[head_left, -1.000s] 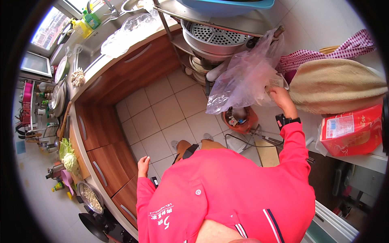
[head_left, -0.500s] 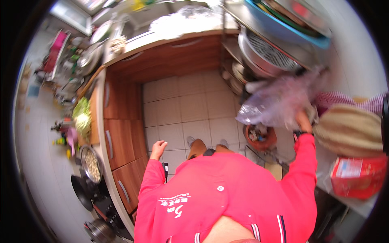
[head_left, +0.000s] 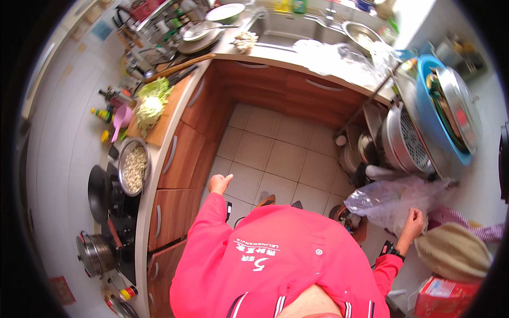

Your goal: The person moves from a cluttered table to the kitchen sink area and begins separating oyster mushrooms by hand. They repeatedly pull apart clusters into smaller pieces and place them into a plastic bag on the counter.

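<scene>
My left hand point(head_left: 219, 184) hangs over the floor beside the wooden cabinets. It is empty, its fingers loosely curled and the thumb standing apart. On the right, a thin, clear purplish plastic bag point(head_left: 379, 204) spreads out below the metal rack. My right hand point(head_left: 413, 222) is at the bag's near right edge, its fingers bent together on the film; the fingertips are partly hidden. Close by lie a purple checked cloth point(head_left: 480, 231) and a rounded beige cloth bundle point(head_left: 450, 251).
The left counter carries a cabbage point(head_left: 151, 110) on a cutting board point(head_left: 157, 135), a metal bowl of pale pieces point(head_left: 133, 165), a wok point(head_left: 98, 194) and a pot point(head_left: 96, 254). A sink point(head_left: 289, 33) lies ahead. Right, the rack holds a blue basin point(head_left: 426, 68); a red package point(head_left: 444, 299) sits nearer.
My view has swung, so the counters and sink show more fully. My right hand stays by the bag, its fingers now showing more plainly. My left hand is still empty.
</scene>
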The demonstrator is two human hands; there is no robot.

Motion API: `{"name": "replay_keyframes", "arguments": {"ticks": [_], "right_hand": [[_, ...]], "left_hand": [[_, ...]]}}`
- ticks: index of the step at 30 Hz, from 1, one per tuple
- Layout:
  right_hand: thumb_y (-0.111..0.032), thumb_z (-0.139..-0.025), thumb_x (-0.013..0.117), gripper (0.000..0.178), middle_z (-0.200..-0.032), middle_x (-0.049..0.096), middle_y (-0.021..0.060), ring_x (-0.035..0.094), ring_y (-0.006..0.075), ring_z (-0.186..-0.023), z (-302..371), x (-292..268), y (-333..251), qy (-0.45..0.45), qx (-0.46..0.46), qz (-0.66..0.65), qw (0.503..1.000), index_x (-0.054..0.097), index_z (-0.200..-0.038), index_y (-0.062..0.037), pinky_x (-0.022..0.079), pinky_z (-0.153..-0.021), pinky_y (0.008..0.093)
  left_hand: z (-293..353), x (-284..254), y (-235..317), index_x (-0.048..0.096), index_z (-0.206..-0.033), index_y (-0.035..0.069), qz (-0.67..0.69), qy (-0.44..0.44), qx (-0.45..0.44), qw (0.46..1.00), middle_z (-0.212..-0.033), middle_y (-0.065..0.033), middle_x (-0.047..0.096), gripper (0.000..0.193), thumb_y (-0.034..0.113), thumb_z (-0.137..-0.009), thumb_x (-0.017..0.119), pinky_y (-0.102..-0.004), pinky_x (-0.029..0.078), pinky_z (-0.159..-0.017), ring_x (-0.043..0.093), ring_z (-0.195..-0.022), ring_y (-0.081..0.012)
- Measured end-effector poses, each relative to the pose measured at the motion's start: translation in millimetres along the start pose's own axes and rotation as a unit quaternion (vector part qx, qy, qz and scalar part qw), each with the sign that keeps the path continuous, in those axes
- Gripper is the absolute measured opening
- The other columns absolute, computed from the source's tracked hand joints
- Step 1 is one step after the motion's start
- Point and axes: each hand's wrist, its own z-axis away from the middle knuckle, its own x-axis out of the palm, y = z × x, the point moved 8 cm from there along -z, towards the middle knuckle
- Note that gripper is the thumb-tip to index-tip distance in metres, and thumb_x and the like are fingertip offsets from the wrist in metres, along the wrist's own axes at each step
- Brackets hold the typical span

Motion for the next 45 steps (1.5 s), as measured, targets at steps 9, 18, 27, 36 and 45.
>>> {"name": "replay_keyframes", "arguments": {"ticks": [9,18,27,36,45], "right_hand": [[-0.007,-0.079,0.064,0.066,-0.142,0.041,0.0176,0.041,0.0310,-0.130,38,151,-208,-0.219,-0.249,-0.043,0.942,0.038,-0.140,-0.0076,0.034,-0.107,0.0369],[-0.015,-0.081,0.066,0.043,-0.131,0.051,0.0156,0.054,0.0355,-0.113,13,225,-359,-0.231,-0.360,-0.049,0.902,0.056,-0.122,-0.0051,0.046,-0.093,0.0400],[-0.008,-0.084,0.064,0.036,-0.117,0.060,0.0149,0.058,0.0308,-0.108,-50,327,-478,-0.329,-0.484,-0.156,0.796,0.057,-0.119,-0.0026,0.047,-0.091,0.0356],[-0.007,-0.088,0.060,0.035,-0.112,0.063,0.0149,0.061,0.0221,-0.091,-105,418,-603,-0.497,-0.451,-0.212,0.711,0.056,-0.123,0.0003,0.049,-0.081,0.0330],[-0.008,-0.088,0.060,0.040,-0.117,0.061,0.0139,0.063,0.0199,-0.095,-99,439,-721,-0.538,-0.390,-0.192,0.722,0.053,-0.127,-0.0006,0.051,-0.080,0.0299]], "left_hand": [[-43,-20,-29,0.043,-0.138,0.006,0.011,-0.045,-0.028,0.999,-0.153,-0.0216,0.014,0.085,0.038,-0.066,0.074,-0.0427,0.031,-0.110,0.028,-0.136,-0.0391],[-90,-55,-39,0.048,-0.131,-0.001,0.066,0.010,-0.008,0.998,-0.132,-0.0235,0.050,0.076,0.041,-0.073,0.071,-0.0406,0.037,-0.105,0.045,-0.126,-0.0342],[-136,-52,48,0.052,-0.129,0.002,0.151,0.031,0.001,0.988,-0.129,-0.0207,0.054,0.073,0.046,-0.074,0.069,-0.0415,0.041,-0.100,0.050,-0.121,-0.0336],[-189,-120,200,0.058,-0.118,-0.001,0.187,0.133,0.061,0.971,-0.122,-0.0224,0.056,0.057,0.038,-0.077,0.064,-0.0424,0.043,-0.097,0.053,-0.114,-0.0365],[-272,-175,292,0.058,-0.118,-0.003,0.274,0.129,0.141,0.942,-0.114,-0.0231,0.060,0.058,0.038,-0.077,0.066,-0.0419,0.045,-0.094,0.057,-0.110,-0.0360]]}}
